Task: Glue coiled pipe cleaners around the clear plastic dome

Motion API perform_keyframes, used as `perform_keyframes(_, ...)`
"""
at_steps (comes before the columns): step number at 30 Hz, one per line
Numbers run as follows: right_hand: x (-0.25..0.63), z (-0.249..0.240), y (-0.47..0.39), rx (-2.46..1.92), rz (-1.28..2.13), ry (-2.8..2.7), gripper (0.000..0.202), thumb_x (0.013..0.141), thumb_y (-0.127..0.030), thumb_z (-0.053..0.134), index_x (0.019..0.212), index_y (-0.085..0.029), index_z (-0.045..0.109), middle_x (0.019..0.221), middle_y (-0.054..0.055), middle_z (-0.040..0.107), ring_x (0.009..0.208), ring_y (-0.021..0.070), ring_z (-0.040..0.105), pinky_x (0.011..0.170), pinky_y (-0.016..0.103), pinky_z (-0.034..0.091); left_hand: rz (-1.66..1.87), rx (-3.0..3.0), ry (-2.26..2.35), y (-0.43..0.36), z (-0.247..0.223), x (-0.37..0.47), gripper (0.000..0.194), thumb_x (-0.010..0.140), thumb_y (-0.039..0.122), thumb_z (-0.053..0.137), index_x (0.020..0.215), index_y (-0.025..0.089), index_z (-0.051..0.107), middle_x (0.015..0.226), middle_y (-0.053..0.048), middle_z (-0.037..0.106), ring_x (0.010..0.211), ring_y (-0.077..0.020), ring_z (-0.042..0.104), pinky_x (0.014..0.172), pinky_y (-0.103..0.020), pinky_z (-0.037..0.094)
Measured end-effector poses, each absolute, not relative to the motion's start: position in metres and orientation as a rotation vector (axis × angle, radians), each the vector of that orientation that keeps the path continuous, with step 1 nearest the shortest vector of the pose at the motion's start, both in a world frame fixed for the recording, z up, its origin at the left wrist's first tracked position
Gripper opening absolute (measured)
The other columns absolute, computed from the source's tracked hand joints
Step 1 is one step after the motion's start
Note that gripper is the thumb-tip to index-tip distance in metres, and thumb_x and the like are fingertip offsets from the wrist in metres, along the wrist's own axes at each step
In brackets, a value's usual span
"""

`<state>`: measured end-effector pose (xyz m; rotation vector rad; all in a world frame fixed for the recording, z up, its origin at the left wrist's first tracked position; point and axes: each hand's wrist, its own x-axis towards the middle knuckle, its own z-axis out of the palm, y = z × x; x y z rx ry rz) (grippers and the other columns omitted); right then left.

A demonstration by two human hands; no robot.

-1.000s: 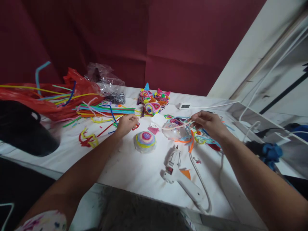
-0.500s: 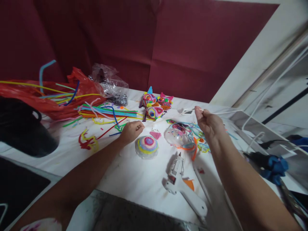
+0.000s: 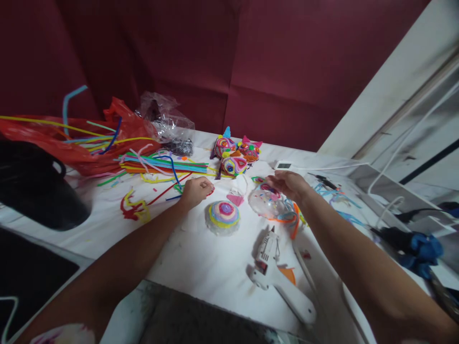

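My left hand (image 3: 196, 191) is closed above the table, with a small red piece (image 3: 211, 191) showing at its fingertips. Just in front of it sits a dome (image 3: 224, 215) covered with rings of coloured pipe cleaner, pink at the centre and yellow lower down. My right hand (image 3: 289, 184) has its fingers stretched leftward over a clear plastic shell (image 3: 263, 205), and nothing shows in them. Beside the dome lies a pink triangle (image 3: 234, 198). A white glue gun (image 3: 267, 260) rests nearer me, nozzle pointing away.
Three colourful fish-like figures (image 3: 233, 165) stand at the back. Bundled pipe cleaners (image 3: 172, 165) and a red plastic bag (image 3: 125, 124) lie left, behind a black container (image 3: 39, 186). A white display device (image 3: 283, 165) with a cable sits at the back right.
My right hand has moved left and down, from beside the display device to over the clear shell. My left hand stays near the dome; red now shows at its fingertips. The view has shifted slightly.
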<state>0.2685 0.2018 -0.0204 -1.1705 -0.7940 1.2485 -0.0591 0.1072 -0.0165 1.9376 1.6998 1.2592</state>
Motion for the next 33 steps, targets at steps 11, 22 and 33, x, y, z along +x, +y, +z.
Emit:
perform_keyframes(11, 0.297, 0.017, 0.088, -1.312, 1.008, -1.464, 0.038, 0.074, -0.042, 0.115, 0.089, -0.022, 0.086, 0.089, 0.006, 0.086, 0.085, 0.0249, 0.084, 0.078, 0.037, 0.072, 1.129, 2.109, 1.746, 0.113, -0.027, -0.061, 0.009, 0.069, 0.026, 0.059, 0.067, 0.020, 0.066, 0.052, 0.003, 0.064, 0.055, -0.0111, 0.059, 0.054, -0.020, 0.040)
perform_keyframes(22, 0.302, -0.040, -0.065, -1.376, 0.344, -2.430, 0.034, 0.114, -0.047, 0.066, 0.131, -0.025, 0.086, 0.116, 0.014, 0.092, 0.092, 0.0296, 0.093, 0.079, 0.042, 0.077, 1.061, 2.260, 1.698, 0.099, -0.011, -0.056, 0.018, 0.073, 0.030, 0.053, 0.080, 0.018, 0.065, 0.059, 0.000, 0.064, 0.060, -0.0134, 0.056, 0.061, -0.024, 0.040)
perform_keyframes(33, 0.292, -0.096, -0.086, -1.349, -0.214, -2.341, 0.057, 0.106, -0.035, 0.065, 0.161, -0.021, 0.072, 0.126, 0.021, 0.092, 0.104, 0.0386, 0.094, 0.071, 0.045, 0.076, 0.593, 2.478, 1.041, 0.074, 0.010, -0.050, 0.050, 0.068, 0.044, 0.062, 0.114, 0.025, 0.051, 0.118, -0.003, 0.057, 0.105, -0.0174, 0.055, 0.088, -0.025, 0.042)
